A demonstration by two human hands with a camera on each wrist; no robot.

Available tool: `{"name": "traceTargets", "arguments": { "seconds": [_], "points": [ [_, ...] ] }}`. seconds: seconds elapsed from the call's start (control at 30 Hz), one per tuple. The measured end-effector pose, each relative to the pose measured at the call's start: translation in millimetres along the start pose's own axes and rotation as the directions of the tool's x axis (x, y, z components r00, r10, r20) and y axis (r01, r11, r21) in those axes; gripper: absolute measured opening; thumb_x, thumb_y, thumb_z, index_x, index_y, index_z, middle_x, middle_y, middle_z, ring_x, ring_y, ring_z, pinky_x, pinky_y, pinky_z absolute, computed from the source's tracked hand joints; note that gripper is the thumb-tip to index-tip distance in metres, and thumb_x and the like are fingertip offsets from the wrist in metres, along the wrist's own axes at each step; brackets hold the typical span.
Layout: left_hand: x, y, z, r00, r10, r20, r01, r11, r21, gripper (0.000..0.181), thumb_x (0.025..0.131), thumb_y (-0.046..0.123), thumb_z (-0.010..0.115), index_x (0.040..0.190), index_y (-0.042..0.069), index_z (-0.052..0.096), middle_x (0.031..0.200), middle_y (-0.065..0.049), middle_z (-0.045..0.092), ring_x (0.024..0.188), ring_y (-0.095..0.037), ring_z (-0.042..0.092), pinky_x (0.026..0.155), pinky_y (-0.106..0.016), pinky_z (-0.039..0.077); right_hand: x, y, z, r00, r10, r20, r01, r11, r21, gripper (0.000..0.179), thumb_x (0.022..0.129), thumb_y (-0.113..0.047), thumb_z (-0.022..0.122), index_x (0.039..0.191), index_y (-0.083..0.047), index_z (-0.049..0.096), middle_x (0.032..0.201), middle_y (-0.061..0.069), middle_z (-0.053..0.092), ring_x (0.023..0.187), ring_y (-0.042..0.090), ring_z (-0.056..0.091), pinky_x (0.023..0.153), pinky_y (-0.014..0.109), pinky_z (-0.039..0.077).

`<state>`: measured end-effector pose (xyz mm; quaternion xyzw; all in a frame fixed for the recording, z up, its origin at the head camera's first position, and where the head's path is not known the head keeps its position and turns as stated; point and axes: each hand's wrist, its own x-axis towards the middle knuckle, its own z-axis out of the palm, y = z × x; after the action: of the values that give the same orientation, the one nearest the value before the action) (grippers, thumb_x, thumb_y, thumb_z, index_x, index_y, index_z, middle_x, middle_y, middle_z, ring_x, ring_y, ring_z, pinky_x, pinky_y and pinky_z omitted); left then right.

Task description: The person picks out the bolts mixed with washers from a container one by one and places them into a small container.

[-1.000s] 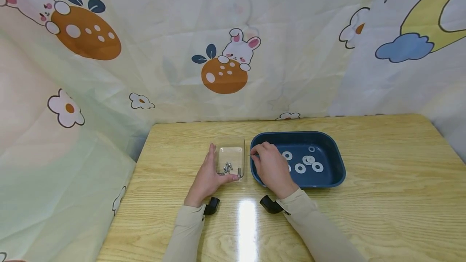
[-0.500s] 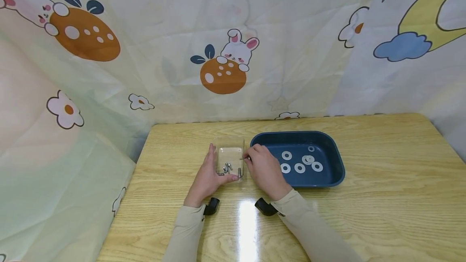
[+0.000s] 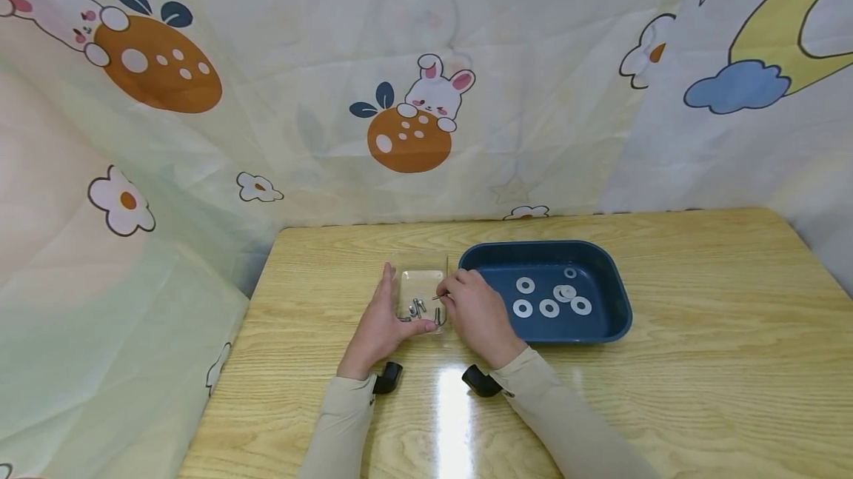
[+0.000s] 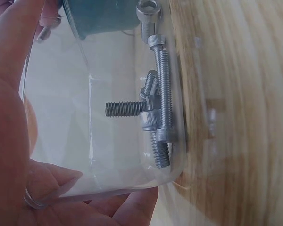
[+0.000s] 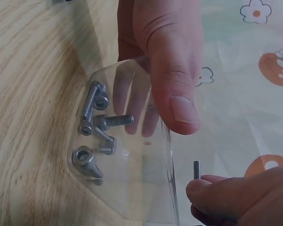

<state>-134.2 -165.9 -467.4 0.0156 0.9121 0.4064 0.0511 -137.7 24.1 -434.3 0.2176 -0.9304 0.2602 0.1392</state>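
Observation:
My left hand (image 3: 381, 327) grips a clear plastic box (image 3: 423, 277) on the table, thumb over the near side and fingers along the left wall. Several silver socket-head screws (image 4: 164, 94) lie jumbled on the box floor, some long and thin, others short and thick. Over the box's right edge, my right hand (image 3: 481, 320) pinches one small screw (image 5: 196, 168) between thumb and fingertips. Its threaded end sticks out; the rest is hidden by the fingers. The right wrist view shows this screw just outside the rim, near the left thumb (image 5: 181, 110).
To the right of the box stands a dark blue bin (image 3: 616, 286), partly behind my right hand. Flat white washers (image 3: 549, 308) lie in it. A printed cloth (image 3: 560, 79) hangs behind the wooden table (image 3: 706, 331).
My right hand has moved left with the pinched screw, from the blue bin's left edge to over the clear box's right edge. The left hand has stayed on the box.

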Motion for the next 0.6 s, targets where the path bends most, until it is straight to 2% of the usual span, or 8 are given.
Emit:
{"name": "traceTargets", "arguments": {
  "seconds": [0.33,0.6],
  "points": [
    [-0.6,1.1,-0.6,1.0,0.006,0.002,-0.006,1.0,-0.006,0.131,0.059,0.055,0.081,0.145,0.032,-0.015,0.154,-0.001,0.012,0.137,-0.023,0.02,0.107,-0.046,0.025,1.0,-1.3,2.9,0.999,-0.036,0.015,0.037,0.999,-0.04,0.004,0.082,-0.014,0.07,0.085,-0.017,0.071,0.088,-0.004,0.061,0.08,0.013,0.05,0.062,0.027,0.048],
    [-0.1,0.8,-0.4,1.0,0.009,0.003,-0.009,1.0,0.006,0.132,0.058,0.058,0.08,0.145,0.032,-0.016,0.153,-0.003,0.013,0.137,-0.024,0.02,0.107,-0.046,0.025,0.8,-1.9,3.6,0.999,-0.031,0.018,0.032,0.998,-0.047,0.004,0.082,-0.014,0.071,0.085,-0.017,0.07,0.087,-0.004,0.06,0.079,0.013,0.048,0.062,0.028,0.048]
  ]
}}
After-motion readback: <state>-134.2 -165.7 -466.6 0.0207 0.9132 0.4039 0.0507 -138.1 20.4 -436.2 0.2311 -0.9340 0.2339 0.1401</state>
